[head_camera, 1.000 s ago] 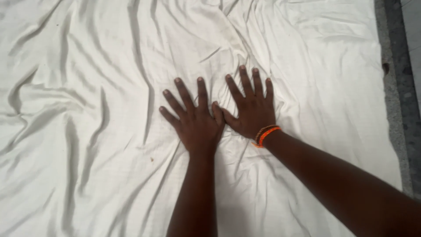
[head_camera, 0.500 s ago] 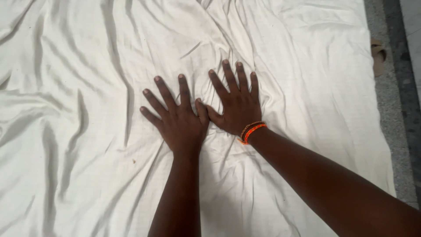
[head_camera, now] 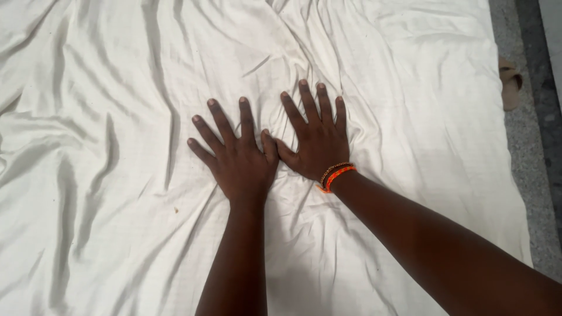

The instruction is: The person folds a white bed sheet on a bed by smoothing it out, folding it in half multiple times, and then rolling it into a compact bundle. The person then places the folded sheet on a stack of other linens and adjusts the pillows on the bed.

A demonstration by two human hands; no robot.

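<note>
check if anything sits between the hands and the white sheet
Nothing visible does. The left hand and the right hand both lie flat, fingers spread, directly on the wrinkled white sheet, thumbs touching.

Bare forearms; orange bracelets [head_camera: 335, 175] on right wrist

Probably a bedroom: rumpled white sheet [head_camera: 117, 175]
</note>
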